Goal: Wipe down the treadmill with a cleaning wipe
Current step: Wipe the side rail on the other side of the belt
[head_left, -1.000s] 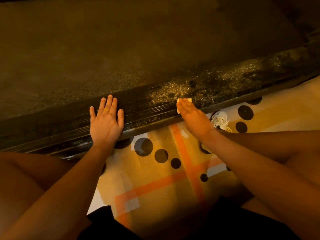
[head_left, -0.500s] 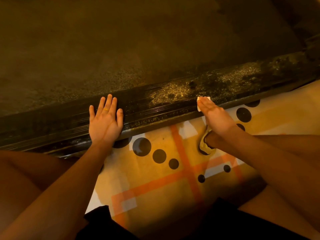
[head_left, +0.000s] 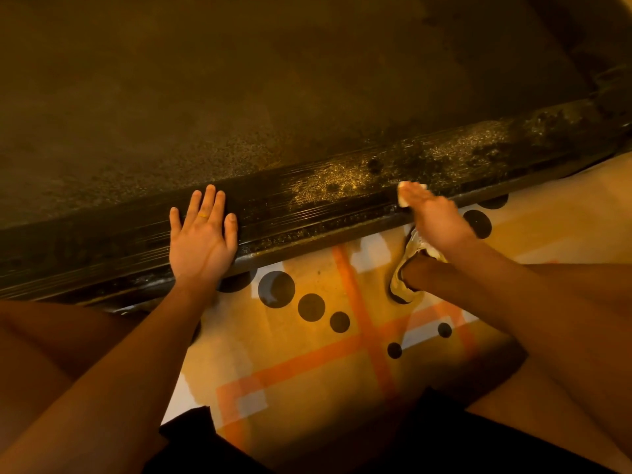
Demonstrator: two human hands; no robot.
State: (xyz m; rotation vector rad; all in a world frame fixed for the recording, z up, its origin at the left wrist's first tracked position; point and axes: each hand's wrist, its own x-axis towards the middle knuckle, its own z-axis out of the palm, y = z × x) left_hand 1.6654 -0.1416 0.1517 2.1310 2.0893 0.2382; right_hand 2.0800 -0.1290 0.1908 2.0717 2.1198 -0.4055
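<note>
Two hands rest on one treadmill rail [head_left: 307,206]: left hand [head_left: 201,241] flat, fingers straight, holding nothing; right hand [head_left: 434,217] pressing one white wipe [head_left: 403,201] under straight fingers.

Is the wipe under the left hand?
No, the left hand lies flat on the treadmill rail, and the white wipe peeks out from under the right hand.

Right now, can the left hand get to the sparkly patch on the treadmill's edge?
Probably yes. The left hand lies flat on that same rail, and the sparkly patch sits just along it, with nothing lying between.
</note>
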